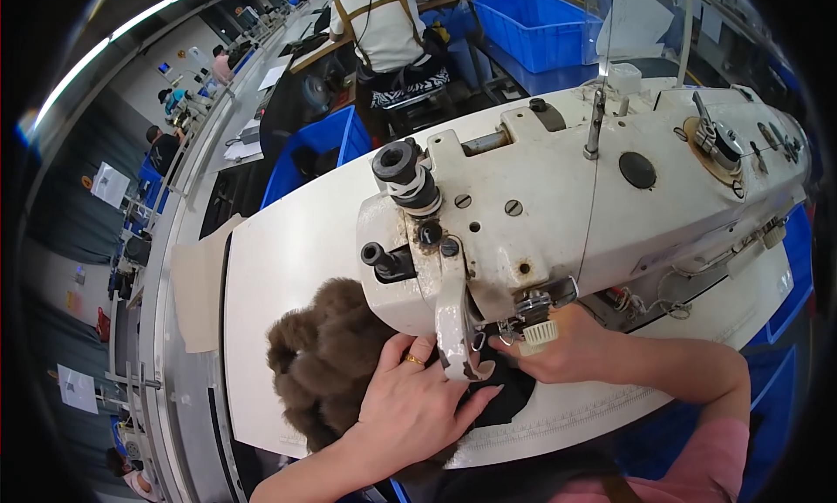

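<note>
A white industrial sewing machine reaches across the table with its head over the work. Beneath the head lies a black fabric piece, next to a bunched brown fur piece. My left hand, a ring on one finger, rests with thumb spread over the black fabric and fingers along the fur's edge. Its fingertips go partly behind the machine head. My right hand is curled beside the needle area, fingers drawn together. The tension knob covers part of it, and what it grips is hidden.
A beige cloth hangs at the table's left edge. Blue bins stand behind the machine, another beyond the table. A person in a white top sits ahead. Thread runs down to the machine.
</note>
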`<state>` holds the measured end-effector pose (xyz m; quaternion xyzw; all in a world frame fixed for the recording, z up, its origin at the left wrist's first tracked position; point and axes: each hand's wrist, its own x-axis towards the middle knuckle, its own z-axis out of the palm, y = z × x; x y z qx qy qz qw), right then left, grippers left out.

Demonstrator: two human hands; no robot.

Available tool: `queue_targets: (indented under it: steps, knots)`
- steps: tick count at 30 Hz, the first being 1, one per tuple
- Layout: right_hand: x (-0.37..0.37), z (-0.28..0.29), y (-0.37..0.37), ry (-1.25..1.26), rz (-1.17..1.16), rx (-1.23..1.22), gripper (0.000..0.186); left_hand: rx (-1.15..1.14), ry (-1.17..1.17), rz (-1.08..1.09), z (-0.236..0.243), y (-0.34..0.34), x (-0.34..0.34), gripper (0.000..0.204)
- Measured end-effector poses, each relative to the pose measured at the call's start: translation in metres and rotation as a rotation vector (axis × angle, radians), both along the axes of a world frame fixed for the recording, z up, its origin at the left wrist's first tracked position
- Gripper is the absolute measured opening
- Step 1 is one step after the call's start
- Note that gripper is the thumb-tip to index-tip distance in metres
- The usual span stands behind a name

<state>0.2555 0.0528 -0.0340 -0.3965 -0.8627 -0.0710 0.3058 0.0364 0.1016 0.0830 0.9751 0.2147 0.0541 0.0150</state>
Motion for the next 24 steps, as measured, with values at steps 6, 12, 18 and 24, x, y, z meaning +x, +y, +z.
queue_targets:
  steps: [6,12,18,24]
  knots:
    - [0.000,0.012,0.000,-0.029,-0.055,-0.094,0.009,-0.210,-0.003,-0.115,0.003,0.020,0.011,0.031]
    - [0.006,0.026,-0.003,-0.069,-0.048,-0.142,0.021,-0.111,-0.083,-0.118,0.001,0.019,0.020,0.039]
    - [0.007,0.019,-0.004,-0.012,-0.080,-0.081,0.029,-0.122,0.066,-0.059,0.002,0.016,0.019,0.040]
    - [0.005,0.011,-0.003,0.014,-0.093,-0.048,0.028,-0.048,-0.001,-0.039,0.006,0.012,0.021,0.042]
